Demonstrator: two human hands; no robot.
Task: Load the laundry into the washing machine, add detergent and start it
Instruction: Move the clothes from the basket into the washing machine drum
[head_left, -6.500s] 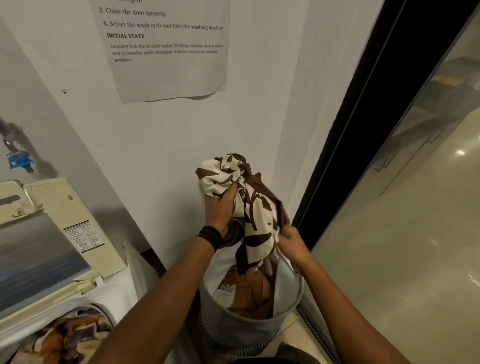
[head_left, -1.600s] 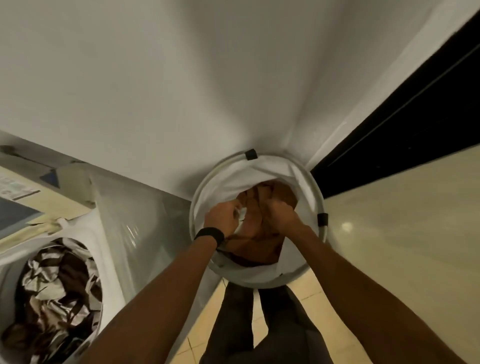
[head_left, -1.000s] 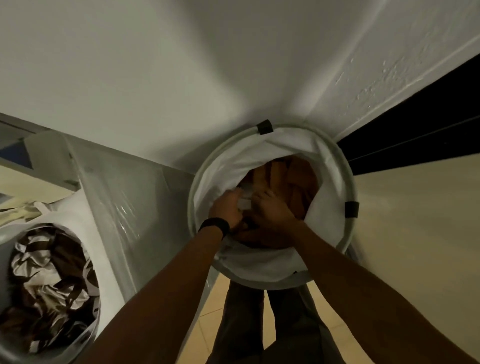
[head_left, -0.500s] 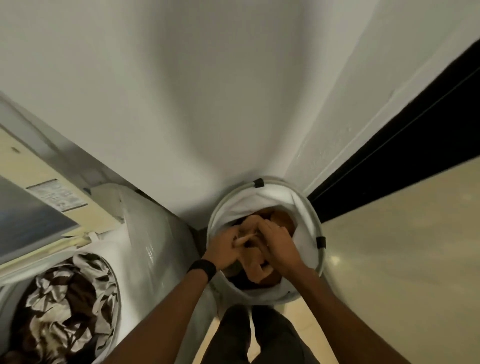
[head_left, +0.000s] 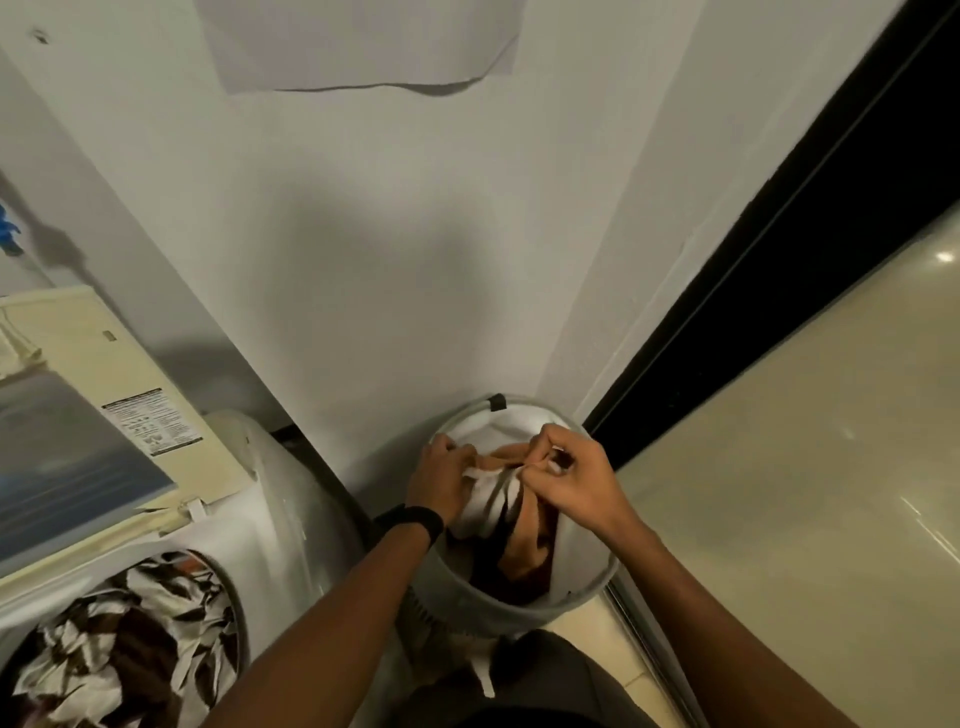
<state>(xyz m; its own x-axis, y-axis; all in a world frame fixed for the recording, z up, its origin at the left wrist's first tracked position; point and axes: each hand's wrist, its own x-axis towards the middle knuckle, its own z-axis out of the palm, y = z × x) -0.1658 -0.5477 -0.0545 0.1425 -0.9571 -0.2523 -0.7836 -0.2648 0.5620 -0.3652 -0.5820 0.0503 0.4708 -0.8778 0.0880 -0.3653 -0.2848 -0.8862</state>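
Both grips close on one white striped cloth (head_left: 485, 506) above the basket (head_left: 498, 605), the left hand (head_left: 436, 480) clutching its side, the right hand (head_left: 579, 486) pinching its top edge.

Paper sheet (head_left: 363, 41) on white wall (head_left: 389, 260); black frame (head_left: 779, 249) at right; blue fitting (head_left: 6, 228) at left edge.

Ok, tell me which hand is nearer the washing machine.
Left. The left hand grips the cloth at the laundry basket's machine-side edge; the right hand pinches the same cloth across the basket, on the side away from the washing machine.
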